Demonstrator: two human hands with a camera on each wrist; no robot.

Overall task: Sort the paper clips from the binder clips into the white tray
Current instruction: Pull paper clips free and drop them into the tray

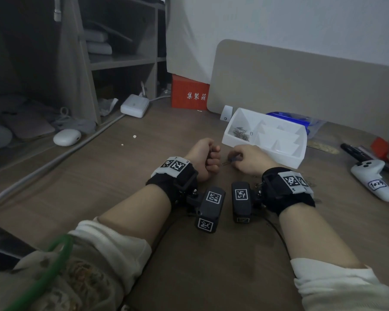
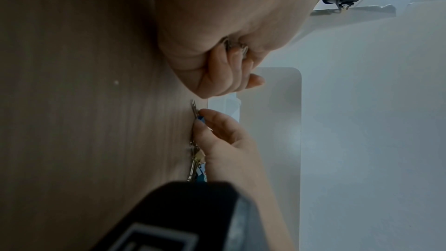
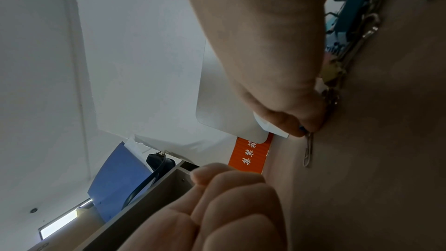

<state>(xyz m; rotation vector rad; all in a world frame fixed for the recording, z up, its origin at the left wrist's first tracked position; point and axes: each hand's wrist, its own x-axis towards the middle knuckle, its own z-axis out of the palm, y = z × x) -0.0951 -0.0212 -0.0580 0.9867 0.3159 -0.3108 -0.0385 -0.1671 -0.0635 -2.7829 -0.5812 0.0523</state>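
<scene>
The white tray (image 1: pixel 301 153) stands just beyond my hands, with several paper clips (image 1: pixel 240 132) in its far left compartment. My right hand (image 1: pixel 233 159) pinches a small blue binder clip (image 2: pixel 202 119) against the table. A silver paper clip (image 3: pixel 309 150) sticks out from it toward my left hand (image 1: pixel 212 157). The left hand is curled into a fist a little apart from that clip, with metal paper clips (image 2: pixel 237 47) tucked between fingers and palm. A mixed pile of clips (image 3: pixel 357 26) lies under my right wrist.
A white controller (image 1: pixel 373 178) lies on the table to the right. A blue plastic bag (image 1: pixel 301 118) sits behind the tray against the grey partition (image 1: pixel 301 81). A red box (image 1: pixel 190 93), white charger (image 1: pixel 135 105), cable and white case (image 1: pixel 67 137) are at left.
</scene>
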